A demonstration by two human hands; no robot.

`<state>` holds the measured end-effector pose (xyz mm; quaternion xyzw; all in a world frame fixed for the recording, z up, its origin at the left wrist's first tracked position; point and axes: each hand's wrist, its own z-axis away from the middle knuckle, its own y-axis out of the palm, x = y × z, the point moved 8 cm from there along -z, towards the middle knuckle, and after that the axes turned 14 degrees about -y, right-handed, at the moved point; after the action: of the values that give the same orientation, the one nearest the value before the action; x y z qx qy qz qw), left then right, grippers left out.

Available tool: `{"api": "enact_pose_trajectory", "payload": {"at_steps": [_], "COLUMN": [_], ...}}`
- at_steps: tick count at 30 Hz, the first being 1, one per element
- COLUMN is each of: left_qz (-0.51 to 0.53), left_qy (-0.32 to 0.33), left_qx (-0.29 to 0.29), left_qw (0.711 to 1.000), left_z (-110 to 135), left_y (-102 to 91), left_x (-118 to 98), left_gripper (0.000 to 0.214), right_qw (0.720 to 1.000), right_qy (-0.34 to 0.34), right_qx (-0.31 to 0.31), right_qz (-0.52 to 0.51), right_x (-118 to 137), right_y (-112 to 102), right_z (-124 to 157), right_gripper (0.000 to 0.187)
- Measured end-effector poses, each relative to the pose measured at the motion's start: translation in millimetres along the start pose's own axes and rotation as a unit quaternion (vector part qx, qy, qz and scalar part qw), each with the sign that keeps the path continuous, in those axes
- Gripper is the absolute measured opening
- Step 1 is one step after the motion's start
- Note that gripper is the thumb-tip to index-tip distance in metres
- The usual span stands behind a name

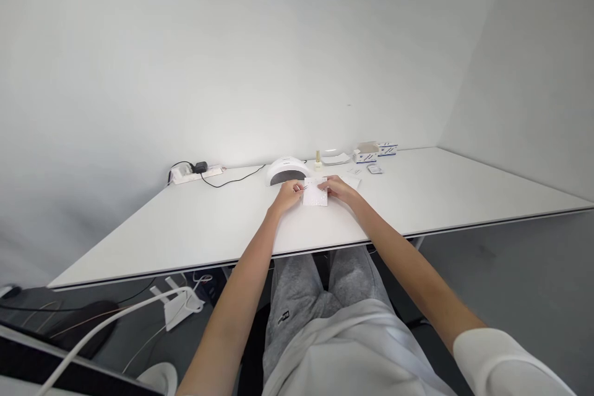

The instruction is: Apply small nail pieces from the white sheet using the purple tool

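Observation:
A small white card dotted with tiny shiny specks is in front of me, just over or on the white table. My left hand is closed at the card's left edge. Between its fingertips shows a thin dark sliver, too small to name. My right hand pinches the card's upper right part, thumb and finger reaching over its face. Right behind my left hand stands a white dome-shaped nail lamp with a dark opening. A small nail polish bottle with a gold cap is beside the lamp.
Along the back stand a white tray, an open blue-and-white box and another box. A small packet lies before them. A power strip with a black adapter sits back left; a cable runs toward the lamp.

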<state>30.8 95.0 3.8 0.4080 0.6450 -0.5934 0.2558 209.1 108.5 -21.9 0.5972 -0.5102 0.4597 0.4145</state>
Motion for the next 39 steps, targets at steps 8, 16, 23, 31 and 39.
{"api": "enact_pose_trajectory", "payload": {"at_steps": [8, 16, 23, 31, 39], "left_qz": [0.007, 0.037, 0.11, 0.149, 0.118], "left_qy": [-0.001, -0.042, -0.102, -0.137, -0.116], "left_qx": [-0.053, -0.036, 0.042, 0.15, 0.197], "left_qw": [0.999, 0.998, 0.988, 0.968, 0.966], "left_z": [-2, -3, 3, 0, 6], "left_y": [-9.2, -10.7, -5.1, 5.8, 9.1], "left_x": [0, 5, 4, 13, 8], "left_gripper": [0.007, 0.005, 0.02, 0.024, 0.022], "right_qw": [1.0, 0.999, 1.0, 0.999, 0.996], "right_qy": [-0.001, 0.001, -0.013, -0.012, -0.04], "right_qx": [-0.015, -0.022, -0.015, 0.007, 0.055], "right_qz": [0.014, 0.023, 0.023, 0.049, 0.057], "right_x": [12, 14, 12, 9, 19], "right_y": [2, 1, 0, 1, 11], "right_z": [10, 11, 7, 5, 10], "right_gripper": [0.023, 0.021, 0.018, 0.02, 0.019]}}
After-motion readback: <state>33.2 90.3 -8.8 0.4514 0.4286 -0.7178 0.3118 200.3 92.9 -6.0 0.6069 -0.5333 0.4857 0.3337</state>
